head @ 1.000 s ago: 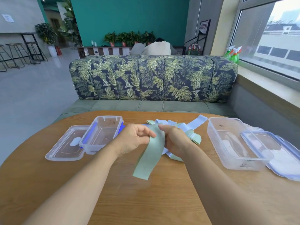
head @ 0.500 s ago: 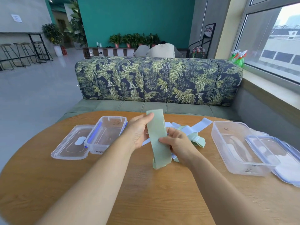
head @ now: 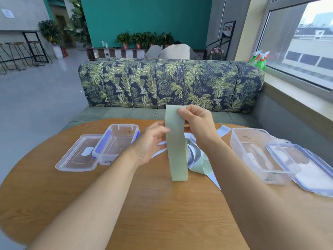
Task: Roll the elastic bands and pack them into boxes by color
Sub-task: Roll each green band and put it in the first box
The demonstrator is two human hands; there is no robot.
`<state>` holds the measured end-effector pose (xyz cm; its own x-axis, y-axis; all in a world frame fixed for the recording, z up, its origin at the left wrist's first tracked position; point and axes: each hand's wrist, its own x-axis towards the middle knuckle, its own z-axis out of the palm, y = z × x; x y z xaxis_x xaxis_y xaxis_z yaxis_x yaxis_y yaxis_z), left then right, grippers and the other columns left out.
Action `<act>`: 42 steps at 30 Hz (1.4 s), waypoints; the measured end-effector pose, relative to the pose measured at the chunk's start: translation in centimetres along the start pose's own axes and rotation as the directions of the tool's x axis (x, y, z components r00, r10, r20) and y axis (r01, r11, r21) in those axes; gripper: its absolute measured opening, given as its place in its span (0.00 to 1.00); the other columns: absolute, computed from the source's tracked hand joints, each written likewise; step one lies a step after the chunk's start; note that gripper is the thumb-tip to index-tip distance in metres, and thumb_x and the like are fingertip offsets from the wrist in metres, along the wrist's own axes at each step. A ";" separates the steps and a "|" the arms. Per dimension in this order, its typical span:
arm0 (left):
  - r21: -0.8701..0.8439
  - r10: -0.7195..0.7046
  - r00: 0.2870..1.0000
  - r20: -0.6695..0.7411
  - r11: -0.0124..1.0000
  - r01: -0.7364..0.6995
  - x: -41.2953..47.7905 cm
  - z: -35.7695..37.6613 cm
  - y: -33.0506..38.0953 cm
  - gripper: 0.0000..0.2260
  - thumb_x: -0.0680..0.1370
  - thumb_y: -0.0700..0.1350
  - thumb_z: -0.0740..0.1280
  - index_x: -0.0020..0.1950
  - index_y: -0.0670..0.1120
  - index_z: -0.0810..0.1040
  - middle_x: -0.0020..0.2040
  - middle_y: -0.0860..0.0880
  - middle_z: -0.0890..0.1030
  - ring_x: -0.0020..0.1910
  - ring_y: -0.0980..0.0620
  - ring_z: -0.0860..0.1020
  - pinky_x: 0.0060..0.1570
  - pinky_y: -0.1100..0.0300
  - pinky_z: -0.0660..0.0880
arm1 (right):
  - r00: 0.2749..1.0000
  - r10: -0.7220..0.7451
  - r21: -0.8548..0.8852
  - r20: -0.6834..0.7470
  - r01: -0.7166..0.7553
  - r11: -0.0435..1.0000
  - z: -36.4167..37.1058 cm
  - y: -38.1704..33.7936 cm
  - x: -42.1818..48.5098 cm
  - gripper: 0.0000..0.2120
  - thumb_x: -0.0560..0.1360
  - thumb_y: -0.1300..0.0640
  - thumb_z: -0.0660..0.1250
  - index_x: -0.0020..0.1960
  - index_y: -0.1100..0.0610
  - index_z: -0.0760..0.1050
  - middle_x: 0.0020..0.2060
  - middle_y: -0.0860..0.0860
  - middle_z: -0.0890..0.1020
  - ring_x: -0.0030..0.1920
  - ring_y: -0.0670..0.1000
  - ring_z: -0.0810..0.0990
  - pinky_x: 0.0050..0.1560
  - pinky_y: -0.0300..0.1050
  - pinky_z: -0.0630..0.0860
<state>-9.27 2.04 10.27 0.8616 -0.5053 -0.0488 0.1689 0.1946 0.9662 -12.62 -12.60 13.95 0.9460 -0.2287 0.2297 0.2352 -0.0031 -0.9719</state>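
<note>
While the right hand [head: 197, 123] holds the green band [head: 177, 156] up by its top edge, thumb and fingers pinching the cloth so that its grip is clamped on the band, the strip hangs straight down in front of the person. Its lower end reaches the wooden surface [head: 162, 213]; whether it touches the wood I cannot tell. The left hand [head: 148, 144] is at the band's left edge, lower than the right hand, with its fingertips at the cloth. Blur hides whether its grip is closed on the band or apart. Behind the hanging strip a loose pile of bands [head: 197, 160], pale blue and green, lies in the middle of the surface. To the left of the pile stands an open clear box [head: 124, 125] with blue clips, and its lid [head: 77, 159] lies flat just beside it, on its left. To the right of the pile stands a larger clear box [head: 239, 150], also open, with a second lid [head: 315, 177] tilted against its right side. Beyond the surface stands a sofa [head: 171, 83] with a leaf print.
</note>
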 end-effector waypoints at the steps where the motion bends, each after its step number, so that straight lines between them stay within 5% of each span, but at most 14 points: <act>1: 0.006 -0.070 0.996 0.054 0.998 0.070 -0.5 -0.2 -0.8 0.16 0.69 0.43 0.65 0.56 0.45 0.76 0.50 0.44 0.80 0.48 0.48 0.77 0.55 0.51 0.72 | 1.000 -0.001 0.014 0.007 0.001 1.000 0.2 -0.5 0.0 0.12 0.80 0.63 0.63 0.38 0.60 0.73 0.32 0.54 0.74 0.29 0.47 0.73 0.30 0.38 0.73; 5: 0.153 -0.231 0.962 0.147 0.966 0.208 -3.0 0.2 -3.2 0.08 0.70 0.38 0.65 0.44 0.47 0.82 0.45 0.47 0.82 0.41 0.50 0.78 0.53 0.54 0.73 | 0.999 -0.022 0.003 -0.031 0.022 1.000 0.6 -2.1 -0.2 0.07 0.80 0.60 0.64 0.45 0.62 0.76 0.34 0.56 0.71 0.35 0.51 0.69 0.35 0.42 0.66; 11: 0.250 -0.396 0.868 0.300 0.911 0.329 -4.5 0.0 -2.9 0.09 0.81 0.41 0.60 0.56 0.46 0.79 0.48 0.48 0.82 0.45 0.52 0.82 0.46 0.57 0.79 | 0.991 0.032 -0.062 -0.130 -0.040 0.997 0.5 -0.6 0.7 0.09 0.79 0.59 0.66 0.40 0.59 0.77 0.31 0.52 0.74 0.29 0.47 0.69 0.29 0.36 0.66; 16: 0.375 -0.522 0.841 0.144 0.815 0.442 -4.3 -1.8 -8.0 0.08 0.82 0.39 0.61 0.58 0.44 0.78 0.53 0.45 0.82 0.48 0.50 0.80 0.53 0.57 0.77 | 0.965 0.245 -0.179 -0.092 -0.258 0.949 1.2 7.3 0.8 0.10 0.79 0.59 0.65 0.41 0.62 0.76 0.31 0.54 0.77 0.32 0.50 0.73 0.37 0.41 0.70; 20: 0.373 -0.476 0.873 -0.108 0.794 0.480 -3.3 -3.4 -11.7 0.08 0.80 0.35 0.62 0.54 0.44 0.79 0.57 0.44 0.83 0.51 0.50 0.81 0.51 0.59 0.79 | 0.922 0.370 -0.219 -0.116 -0.387 0.896 1.7 13.0 1.4 0.14 0.79 0.59 0.64 0.52 0.72 0.75 0.38 0.56 0.74 0.37 0.52 0.71 0.37 0.44 0.68; 27: 0.517 -0.286 0.925 -0.249 0.768 0.377 0.2 -5.3 -12.7 0.10 0.76 0.34 0.64 0.53 0.43 0.80 0.44 0.49 0.83 0.42 0.53 0.79 0.42 0.63 0.76 | 0.917 0.368 -0.278 -0.155 -0.398 0.874 2.2 14.9 4.9 0.11 0.78 0.61 0.62 0.53 0.69 0.77 0.40 0.60 0.80 0.40 0.50 0.74 0.41 0.44 0.74; 30: 0.641 -0.198 0.926 -0.320 0.675 0.366 1.2 -5.8 -13.4 0.04 0.73 0.37 0.67 0.45 0.45 0.78 0.42 0.50 0.79 0.40 0.50 0.75 0.44 0.57 0.74 | 0.943 0.323 -0.422 -0.079 -0.325 0.847 2.2 14.8 5.1 0.06 0.77 0.65 0.60 0.44 0.62 0.75 0.37 0.56 0.79 0.39 0.50 0.72 0.39 0.44 0.74; 32: 0.670 -0.152 0.914 -0.377 0.637 0.383 1.6 -5.8 -13.8 0.11 0.74 0.38 0.68 0.40 0.52 0.71 0.44 0.51 0.75 0.43 0.50 0.73 0.50 0.54 0.75 | 0.963 0.266 -0.487 -0.049 -0.255 0.835 1.9 14.7 4.8 0.09 0.77 0.67 0.58 0.40 0.59 0.72 0.34 0.51 0.73 0.39 0.52 0.69 0.37 0.45 0.69; 35: 0.604 -0.109 0.886 -0.450 0.694 0.392 1.5 -5.5 -13.7 0.10 0.76 0.37 0.66 0.55 0.48 0.78 0.53 0.48 0.78 0.54 0.48 0.77 0.56 0.55 0.74 | 0.972 0.223 -0.475 -0.080 -0.234 0.849 1.3 15.1 3.5 0.07 0.76 0.67 0.59 0.41 0.65 0.75 0.32 0.53 0.72 0.37 0.51 0.68 0.37 0.45 0.66; 37: 0.529 -0.118 0.858 -0.499 0.743 0.410 1.4 -5.5 -13.6 0.19 0.78 0.35 0.62 0.69 0.42 0.73 0.62 0.47 0.78 0.61 0.49 0.76 0.50 0.60 0.75 | 0.953 0.276 -0.417 -0.126 -0.303 0.857 1.0 15.4 2.0 0.08 0.73 0.67 0.59 0.40 0.72 0.73 0.32 0.55 0.69 0.35 0.52 0.64 0.36 0.47 0.61; 40: 0.417 -0.140 0.847 -0.513 0.821 0.389 1.4 -4.9 -13.3 0.22 0.79 0.35 0.61 0.73 0.42 0.68 0.69 0.47 0.74 0.65 0.50 0.74 0.41 0.66 0.72 | 0.928 0.335 -0.457 -0.165 -0.373 0.808 0.4 15.9 -0.6 0.10 0.68 0.68 0.57 0.29 0.61 0.62 0.29 0.53 0.62 0.33 0.52 0.58 0.33 0.45 0.55; 42: 0.333 -0.184 0.846 -0.501 0.861 0.385 1.6 -4.3 -13.4 0.22 0.78 0.35 0.63 0.72 0.40 0.68 0.68 0.46 0.74 0.65 0.50 0.73 0.54 0.62 0.75 | 0.902 0.388 -0.518 -0.190 -0.428 0.741 -0.1 16.4 -2.0 0.14 0.69 0.69 0.57 0.29 0.55 0.60 0.27 0.51 0.62 0.31 0.52 0.57 0.30 0.42 0.55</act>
<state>-8.07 2.23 -3.83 0.9373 -0.0423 -0.3460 0.3174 -0.3067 0.8973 -10.70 -12.30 -2.44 0.9019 -0.3927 -0.1798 -0.3462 -0.4083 -0.8447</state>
